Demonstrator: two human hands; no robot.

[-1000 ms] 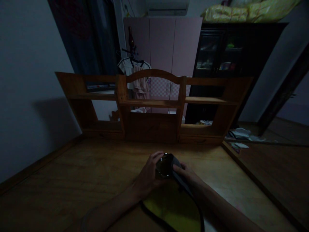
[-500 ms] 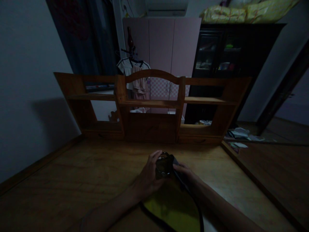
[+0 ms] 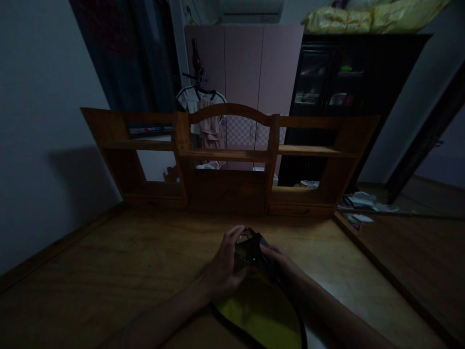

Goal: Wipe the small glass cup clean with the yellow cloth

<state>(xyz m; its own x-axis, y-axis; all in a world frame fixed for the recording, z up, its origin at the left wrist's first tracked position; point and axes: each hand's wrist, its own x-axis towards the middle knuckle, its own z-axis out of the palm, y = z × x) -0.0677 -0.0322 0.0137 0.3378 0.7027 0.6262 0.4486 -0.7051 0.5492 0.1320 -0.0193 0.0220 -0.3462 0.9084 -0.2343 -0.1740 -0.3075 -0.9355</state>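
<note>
Head camera: a wooden platform (image 3: 145,261) spreads across the lower part of the dim room. Beyond it, at the right, rises a dark cabinet (image 3: 388,68), with a pink wardrobe (image 3: 243,63) just to its left. A wooden shelf unit (image 3: 227,191) with an arched middle stands along the platform's far edge, in front of both. Yellow bundles (image 3: 337,20) lie on top of the cabinet, and hanging garments (image 3: 210,116) show through the shelf unit's central opening and above it.

Nearer, a yellow cloth (image 3: 261,315) with black edging lies below and between the person's forearms. The left hand (image 3: 223,264) grasps a glass vessel (image 3: 245,249) from its left side, fingers curved around the wall and thumb lower down. The right hand (image 3: 281,261) pinches a dark fabric flap (image 3: 267,254) against the vessel's right rim, thumb on top; its other fingers are partly hidden. The shadows do not show whether flap and cloth are one piece.
</note>
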